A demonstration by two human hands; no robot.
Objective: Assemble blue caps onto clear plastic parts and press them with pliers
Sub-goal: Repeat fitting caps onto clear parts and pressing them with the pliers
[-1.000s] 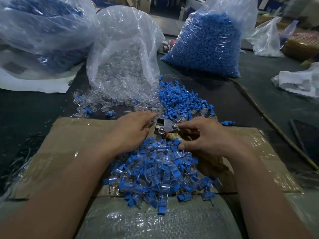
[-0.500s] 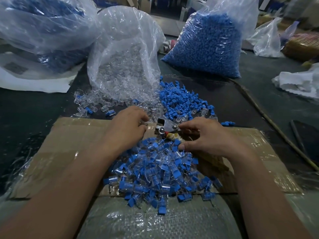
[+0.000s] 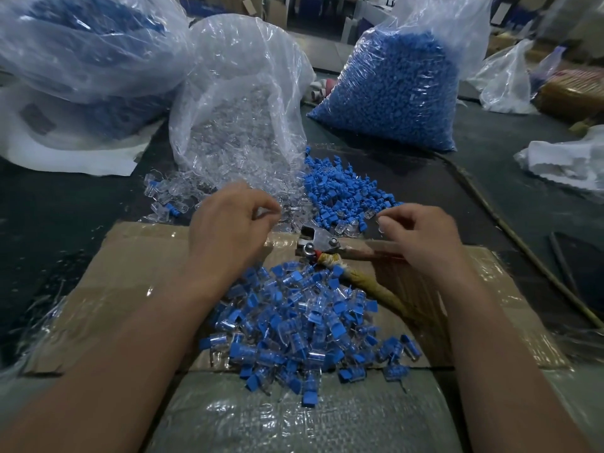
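Observation:
My left hand (image 3: 228,227) hovers at the near edge of the loose clear plastic parts (image 3: 287,207), thumb and forefinger pinched together on what looks like one clear part. My right hand (image 3: 421,237) is off the pliers, its curled fingertips at the near edge of the loose blue caps (image 3: 343,191); I cannot tell whether they hold anything. The pliers (image 3: 318,243) lie on the cardboard (image 3: 130,276) between my hands, their wrapped handles running toward the right. A pile of assembled blue-and-clear pieces (image 3: 294,325) sits in front of me.
Behind the loose parts stand an open bag of clear parts (image 3: 242,103) and a full bag of blue caps (image 3: 395,83). Another large bag (image 3: 81,44) is at the back left. White plastic (image 3: 568,158) and thin rods (image 3: 523,243) lie to the right.
My right hand let go of the pliers and moved forward and right to the blue caps. My left hand curled its fingers and drew in from the clear parts.

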